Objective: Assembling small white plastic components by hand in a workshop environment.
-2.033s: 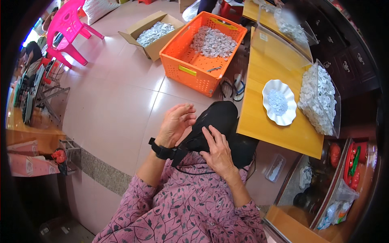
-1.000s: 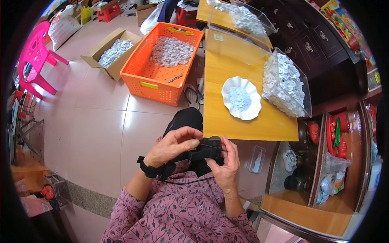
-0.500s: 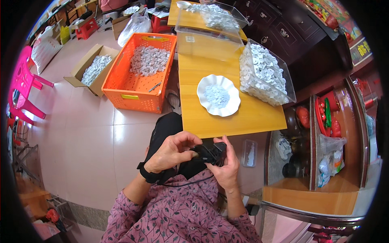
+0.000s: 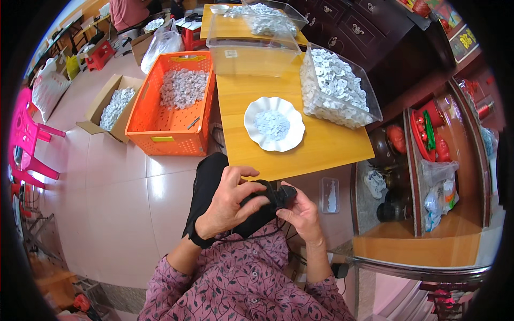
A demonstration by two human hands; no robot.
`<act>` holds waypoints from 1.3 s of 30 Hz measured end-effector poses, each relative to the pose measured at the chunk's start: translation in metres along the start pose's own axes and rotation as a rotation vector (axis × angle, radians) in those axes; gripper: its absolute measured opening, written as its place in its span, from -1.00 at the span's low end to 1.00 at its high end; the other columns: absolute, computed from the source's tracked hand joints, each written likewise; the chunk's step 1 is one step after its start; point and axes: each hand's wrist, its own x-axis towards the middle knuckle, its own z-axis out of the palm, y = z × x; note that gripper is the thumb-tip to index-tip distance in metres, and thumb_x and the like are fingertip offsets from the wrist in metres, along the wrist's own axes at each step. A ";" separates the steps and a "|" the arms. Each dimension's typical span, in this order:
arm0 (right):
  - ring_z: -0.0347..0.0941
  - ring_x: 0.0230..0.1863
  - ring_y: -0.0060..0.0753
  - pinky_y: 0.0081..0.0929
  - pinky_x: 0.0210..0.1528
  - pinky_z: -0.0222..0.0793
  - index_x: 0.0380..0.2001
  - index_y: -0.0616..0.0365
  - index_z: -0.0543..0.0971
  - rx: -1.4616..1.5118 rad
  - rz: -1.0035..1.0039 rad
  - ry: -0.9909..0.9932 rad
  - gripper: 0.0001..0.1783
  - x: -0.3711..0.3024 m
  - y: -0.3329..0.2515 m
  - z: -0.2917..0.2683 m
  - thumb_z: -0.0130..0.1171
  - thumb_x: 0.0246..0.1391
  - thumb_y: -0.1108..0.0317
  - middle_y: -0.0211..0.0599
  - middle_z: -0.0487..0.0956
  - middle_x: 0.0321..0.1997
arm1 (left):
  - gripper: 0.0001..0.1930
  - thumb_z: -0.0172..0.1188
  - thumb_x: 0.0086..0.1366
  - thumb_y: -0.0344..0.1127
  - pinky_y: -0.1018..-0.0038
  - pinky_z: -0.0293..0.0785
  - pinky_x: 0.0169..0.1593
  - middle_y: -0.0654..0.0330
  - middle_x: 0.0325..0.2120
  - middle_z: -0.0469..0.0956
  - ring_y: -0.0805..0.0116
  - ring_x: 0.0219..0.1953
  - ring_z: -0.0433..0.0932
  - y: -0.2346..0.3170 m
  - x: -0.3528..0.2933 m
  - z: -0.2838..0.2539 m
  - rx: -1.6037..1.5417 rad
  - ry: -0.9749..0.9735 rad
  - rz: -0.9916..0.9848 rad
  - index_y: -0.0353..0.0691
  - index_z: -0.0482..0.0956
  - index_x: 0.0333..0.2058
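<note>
Yellow surface (image 4: 321,147), 12 o'clock. Right hand (image 4: 304,216) pinches black device (image 4: 285,197) at left hand's (image 4: 227,206) 3 o'clock; left's fingers apart.

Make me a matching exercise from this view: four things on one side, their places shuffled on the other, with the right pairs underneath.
Things
1. Black device
2. White wavy-edged dish
3. Orange crate
4. Pink chair

Places
A. At the far left of the picture
B. Between the open cardboard box and the yellow table
C. On the yellow table, with small pale pieces heaped in it
D. In the fingers of the right hand

Right pairs: 1-D, 2-C, 3-B, 4-A
</note>
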 end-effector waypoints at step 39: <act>0.46 0.03 -0.50 -0.56 0.11 0.34 -0.06 0.39 0.56 -0.292 -0.112 0.312 -0.71 0.002 0.032 0.039 -0.02 0.18 0.67 -0.26 0.55 0.01 | -0.73 0.44 0.10 -0.34 0.27 0.26 0.22 0.08 0.05 0.25 0.21 0.16 0.25 -0.022 0.000 0.033 -0.421 -0.177 -0.338 -0.25 0.54 -0.30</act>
